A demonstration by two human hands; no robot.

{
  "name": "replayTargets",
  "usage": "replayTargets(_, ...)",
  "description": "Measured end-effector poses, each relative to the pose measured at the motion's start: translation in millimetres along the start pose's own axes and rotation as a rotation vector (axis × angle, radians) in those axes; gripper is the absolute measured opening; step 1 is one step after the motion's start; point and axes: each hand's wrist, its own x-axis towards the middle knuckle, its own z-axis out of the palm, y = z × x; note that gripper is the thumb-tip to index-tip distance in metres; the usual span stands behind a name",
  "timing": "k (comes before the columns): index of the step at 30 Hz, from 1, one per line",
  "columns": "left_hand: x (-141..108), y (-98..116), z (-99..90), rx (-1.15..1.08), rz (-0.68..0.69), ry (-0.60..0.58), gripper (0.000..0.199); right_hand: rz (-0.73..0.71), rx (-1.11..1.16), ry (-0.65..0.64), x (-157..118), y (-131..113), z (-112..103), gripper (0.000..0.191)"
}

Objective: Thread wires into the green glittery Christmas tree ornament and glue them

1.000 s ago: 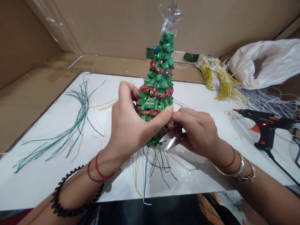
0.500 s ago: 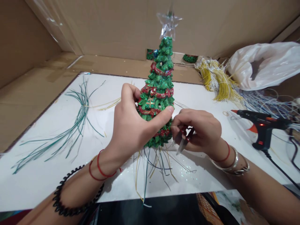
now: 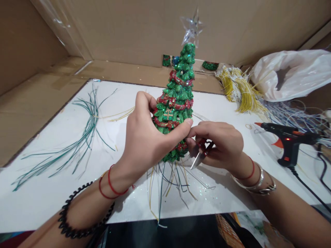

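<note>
Left hand (image 3: 148, 137): Cupped the side of the glittery green Christmas tree (image 3: 178, 91), half closed, in a firm hold, with a thumb laid across the lower front.
Right hand (image 3: 218, 144): Curled nearly closed just under that thumb, at the tree's lower right; held red-handled scissors (image 3: 198, 160), blade-end slanted down; hid the fingertips too much to tell of any pinch.
Christmas tree: Stood centre stage over the white board (image 3: 222, 106), leaned slightly right, flashed red garlands (image 3: 178, 102) and a gold-crossed green gift (image 3: 168, 114).
Clear star (image 3: 191, 31): Crowned the tip, right up against a cardboard backdrop (image 3: 124, 31).
Loose wires (image 3: 161, 193): Splayed out below the base, yellow, green and dark.
Green wires (image 3: 93, 115): Fanned across the board, well to the left.
Glue gun (image 3: 291, 150): Rested out right, glowed red at one small light.
Yellow wire bundle (image 3: 248, 100): Sprawled behind, beside a white plastic bag (image 3: 297, 69).
</note>
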Motion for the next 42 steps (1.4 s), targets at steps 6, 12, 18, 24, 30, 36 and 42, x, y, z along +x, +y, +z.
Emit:
replayTargets(6, -0.1, 3.7, -1.4, 0.046, -0.012, -0.015, 0.049, -0.028, -0.06, -0.015, 0.4, -2.9, -2.3, 0.009)
replayTargets(12, -0.4, 6.5, -2.3, 0.033, -0.026, 0.007, 0.051, 0.019, -0.121, -0.017, 2.5, -9.9, -3.3, 0.011)
replayTargets(18, -2.7, 5.6, -2.4, 0.007, -0.035, -0.014, 0.05, 0.045, -0.124, -0.028, -0.8, -12.5, -2.8, 0.014)
replayTargets(24, -3.3, 3.6, -3.0, -0.04, -0.009, -0.007, 0.049, 0.03, -0.087, -0.015, -0.2, -13.0, -0.5, 0.016)
replayTargets(30, -1.3, 0.7, -1.5, -0.017, -0.019, -0.02, 0.048, 0.014, -0.081, -0.018, -1.0, -7.2, 1.8, 0.015)
replayTargets(36, -0.7, -0.8, -0.3, -0.031, -0.027, -0.035, 0.048, 0.055, -0.101, 0.063, -2.1, -7.7, 2.4, 0.015)
replayTargets(42, -0.9, -3.5, 0.5, -0.059, 0.006, -0.024, 0.048, 0.164, -0.111, 0.202, 1.6, -5.1, -3.1, 0.015)
